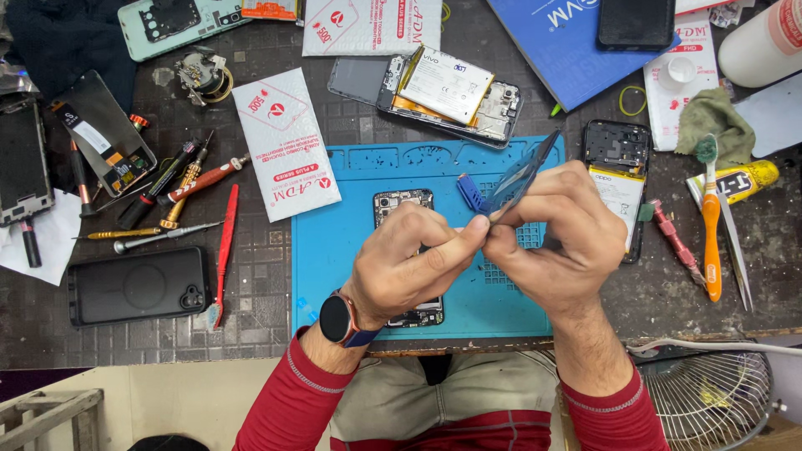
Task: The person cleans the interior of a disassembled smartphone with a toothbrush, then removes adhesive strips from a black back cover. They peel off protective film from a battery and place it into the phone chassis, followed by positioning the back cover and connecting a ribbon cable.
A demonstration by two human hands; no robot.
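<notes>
Pinching together over the blue mat [334, 250], the left hand [409, 263] and right hand [555, 238] both clamp on 1 thin clear strip [520, 175], which rises tilted from the fingertips (its lower end is hidden by them). Under the left hand lies 1 opened phone [403, 205] on the mat. Left of the mat rest 1 black phone [138, 286] and 1 white packet [286, 144]. Farther off on the counter [267, 276], 1 more opened phone shows a white battery [447, 83].
</notes>
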